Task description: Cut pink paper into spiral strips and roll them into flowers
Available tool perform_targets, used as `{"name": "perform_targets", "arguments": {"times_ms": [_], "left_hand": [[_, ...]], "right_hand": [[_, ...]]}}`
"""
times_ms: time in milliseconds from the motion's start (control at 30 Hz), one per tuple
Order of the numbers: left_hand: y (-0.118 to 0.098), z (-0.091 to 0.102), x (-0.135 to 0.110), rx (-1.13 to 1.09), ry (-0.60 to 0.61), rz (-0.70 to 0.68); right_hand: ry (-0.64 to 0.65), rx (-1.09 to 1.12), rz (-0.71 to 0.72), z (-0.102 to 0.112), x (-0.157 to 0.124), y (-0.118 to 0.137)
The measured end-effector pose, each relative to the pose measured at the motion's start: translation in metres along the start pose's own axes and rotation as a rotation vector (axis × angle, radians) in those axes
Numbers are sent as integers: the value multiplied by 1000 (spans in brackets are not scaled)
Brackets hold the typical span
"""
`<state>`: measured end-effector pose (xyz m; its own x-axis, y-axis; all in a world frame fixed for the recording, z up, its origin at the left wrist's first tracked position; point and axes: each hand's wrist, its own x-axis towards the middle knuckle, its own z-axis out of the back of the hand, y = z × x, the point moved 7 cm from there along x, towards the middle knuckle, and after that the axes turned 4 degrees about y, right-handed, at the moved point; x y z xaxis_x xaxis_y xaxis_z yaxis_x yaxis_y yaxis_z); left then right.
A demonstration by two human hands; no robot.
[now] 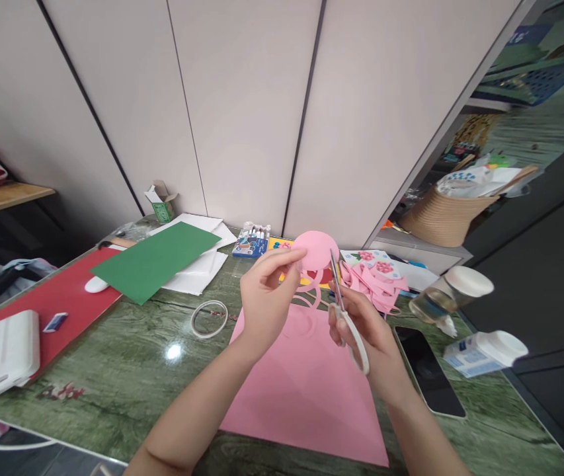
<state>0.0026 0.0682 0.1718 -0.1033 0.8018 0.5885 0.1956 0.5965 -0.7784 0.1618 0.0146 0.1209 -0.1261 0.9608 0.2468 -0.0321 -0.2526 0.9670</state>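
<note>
My left hand [269, 294] pinches the left edge of a round pink paper disc [317, 250], held up above the table. In my right hand [368, 330] is a pair of scissors [348, 324] with white handles, its blades pointing up at the disc's right edge. From below the disc hangs a curling pink paper strip [314, 297]. Beneath both hands a large pink sheet [306, 396] lies flat on the table. To the right of the disc, a heap of cut pink paper strips [373, 284] rests beside a sheet with pink flower pictures [381, 260].
On the left are a green sheet [157, 261], a red sheet [83, 314], white papers [200, 271], a roll of tape [209, 319] and a white power bank [4, 350]. A marker box [252, 241] stands at the back. Rightward lie a phone [429, 370] and two white-capped bottles [484, 350].
</note>
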Motion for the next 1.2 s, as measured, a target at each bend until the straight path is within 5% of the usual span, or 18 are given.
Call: {"name": "perform_targets", "arguments": {"times_ms": [333,667,1200], "left_hand": [[8,-3,-3,-122,-15,83],[3,-8,-1,-60,63,54],[0,-3,-1,2,22,37]], "right_hand": [[10,3,2,-3,1,-1],[2,5,6,-1,-2,5],[12,2,13,-2,0,4]]}}
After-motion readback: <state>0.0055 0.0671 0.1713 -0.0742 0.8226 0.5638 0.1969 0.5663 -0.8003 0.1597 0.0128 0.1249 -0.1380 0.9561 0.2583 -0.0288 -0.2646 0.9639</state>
